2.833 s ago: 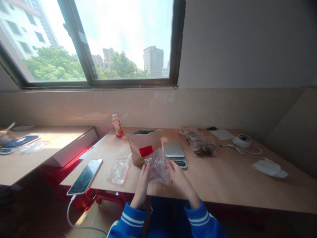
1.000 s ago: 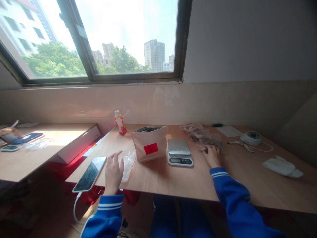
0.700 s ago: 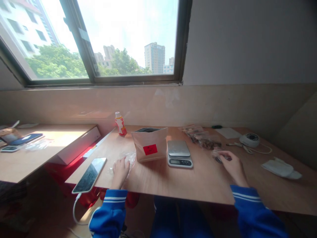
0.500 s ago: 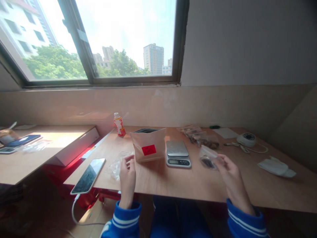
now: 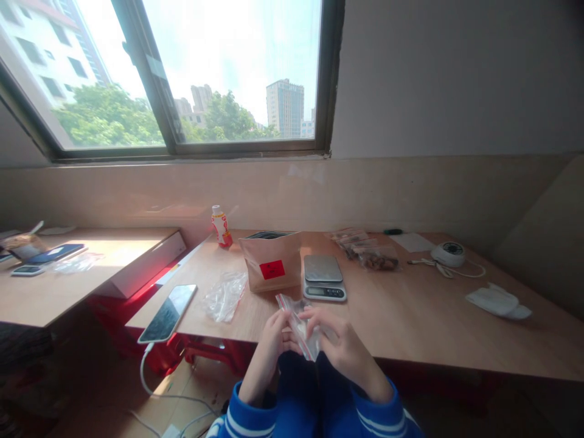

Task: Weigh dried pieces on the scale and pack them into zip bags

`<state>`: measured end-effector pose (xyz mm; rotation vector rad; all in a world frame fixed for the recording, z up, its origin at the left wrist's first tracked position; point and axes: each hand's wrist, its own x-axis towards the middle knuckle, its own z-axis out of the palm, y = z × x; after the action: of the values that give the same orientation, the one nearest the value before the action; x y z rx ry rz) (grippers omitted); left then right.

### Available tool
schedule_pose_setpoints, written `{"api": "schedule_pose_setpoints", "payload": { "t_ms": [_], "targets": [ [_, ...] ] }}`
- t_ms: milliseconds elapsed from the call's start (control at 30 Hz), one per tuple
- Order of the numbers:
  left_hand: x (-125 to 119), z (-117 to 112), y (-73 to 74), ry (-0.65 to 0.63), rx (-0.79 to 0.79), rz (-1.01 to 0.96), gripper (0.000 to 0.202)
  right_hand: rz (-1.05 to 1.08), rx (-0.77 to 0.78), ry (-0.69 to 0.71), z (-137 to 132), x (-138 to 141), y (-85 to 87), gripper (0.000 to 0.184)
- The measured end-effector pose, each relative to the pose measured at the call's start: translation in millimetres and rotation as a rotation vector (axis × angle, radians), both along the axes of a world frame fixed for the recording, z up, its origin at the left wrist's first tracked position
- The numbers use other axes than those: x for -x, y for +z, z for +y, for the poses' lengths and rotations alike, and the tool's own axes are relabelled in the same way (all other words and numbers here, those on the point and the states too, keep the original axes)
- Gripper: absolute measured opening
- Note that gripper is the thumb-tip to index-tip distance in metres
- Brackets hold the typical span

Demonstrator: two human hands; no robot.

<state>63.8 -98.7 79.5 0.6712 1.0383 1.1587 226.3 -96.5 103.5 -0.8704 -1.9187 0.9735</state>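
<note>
A small clear plastic zip bag with a red-edged seal [image 5: 298, 321] is held at the near edge of the light wooden bench [image 5: 410, 316], in front of the person's lap. The left hand [image 5: 272, 340] and the right hand [image 5: 340, 340], both in blue sleeves with white stripes, have a closed grip on the bag from either side, fingers pinched along its top. Just beyond stands a small silver digital kitchen scale [image 5: 323, 277], beside a brown paper pouch with a red label [image 5: 272, 267]. A crumpled heap of clear plastic bags [image 5: 224, 295] lies to the left, near a phone on a white cable [image 5: 168, 304]. Filled clear bags [image 5: 371, 255] sit farther right.
</note>
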Motion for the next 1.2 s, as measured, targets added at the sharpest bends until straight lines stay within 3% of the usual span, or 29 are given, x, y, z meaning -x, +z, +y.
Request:
{"api": "schedule_pose_setpoints", "payload": {
  "t_ms": [133, 267, 400, 533, 667, 967, 1200],
  "targets": [
    [-0.3, -3.3, -2.2, 0.055, -0.047, 0.003, 0.055, -0.016, -0.036, 0.028, 3.1, -7.5, -3.8, 0.034],
    [-1.0, -2.5, -4.0, 0.088, -0.136, 0.051, 0.051, -0.073, -0.115, -0.032, 4.2, -7.6, -2.9, 0.036],
    [-5.5, -0.8, -4.9, 0.184, -0.222, 0.160, 0.051, -0.083, -0.125, -0.162, 5.0, 8.7, -7.1, 0.019],
    [-10.1, -3.0, -4.9, 0.292, -0.309, 0.344, 0.040, -0.014, -0.135, -0.238, 12.3, 25.7, -22.2, 0.007],
    [-11.0, -6.6, -6.9, 0.335, -0.366, 0.556, 0.033, 0.047, -0.104, -0.264, 17.4, 31.6, -30.1, 0.011],
    [-11.4, -7.1, -17.9, 0.318, -0.409, 0.570, 0.033, 0.191, 0.027, -0.351, 18.3, 36.4, -25.6, 0.018],
    [-9.4, -7.8, -4.8, 0.216, -0.488, 0.556, 0.039, 0.246, 0.003, -0.362, 27.1, 36.1, -19.4, 0.017]
  ]
}}
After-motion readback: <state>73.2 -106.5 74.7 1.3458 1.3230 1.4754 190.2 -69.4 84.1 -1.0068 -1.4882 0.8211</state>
